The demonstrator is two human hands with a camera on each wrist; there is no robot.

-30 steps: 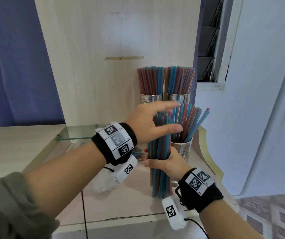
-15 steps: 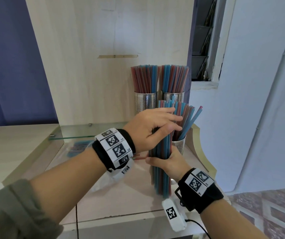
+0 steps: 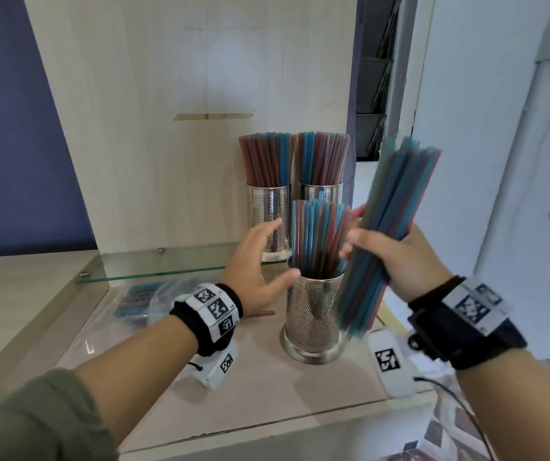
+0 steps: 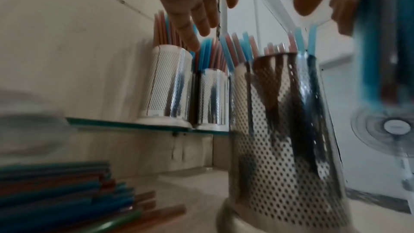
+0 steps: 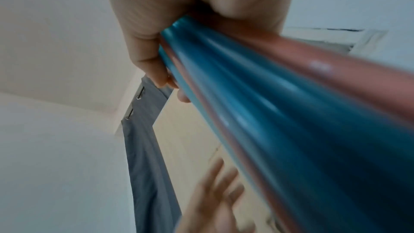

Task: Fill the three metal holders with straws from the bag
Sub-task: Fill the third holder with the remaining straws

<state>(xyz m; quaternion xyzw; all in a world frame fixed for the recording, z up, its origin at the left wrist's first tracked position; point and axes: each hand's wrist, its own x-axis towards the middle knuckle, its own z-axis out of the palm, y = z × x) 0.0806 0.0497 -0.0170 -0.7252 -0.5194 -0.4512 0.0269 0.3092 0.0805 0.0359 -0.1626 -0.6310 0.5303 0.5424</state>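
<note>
While gripped mid-length in right hand (image 3: 400, 257), straw bundle (image 3: 390, 234) tilts up and to the right, lower ends beside front holder (image 3: 312, 314), clear of its rim; blurred. Right fingers curled tight around bundle (image 5: 280, 112) in wrist view. Left hand (image 3: 253, 261) spread, fingers relaxed, holding nothing, just left of front holder's straws (image 3: 317, 241); contact cannot be told. Front holder stands on lower counter (image 3: 250, 377), partly filled with red and blue straws. Two rear holders (image 3: 268, 214) (image 3: 321, 192) on glass shelf (image 3: 154, 269), both packed full. Bag (image 3: 140, 299) lies flat at left under shelf edge, straws inside. One loose red straw (image 3: 262, 314) on counter behind left wrist.
</note>
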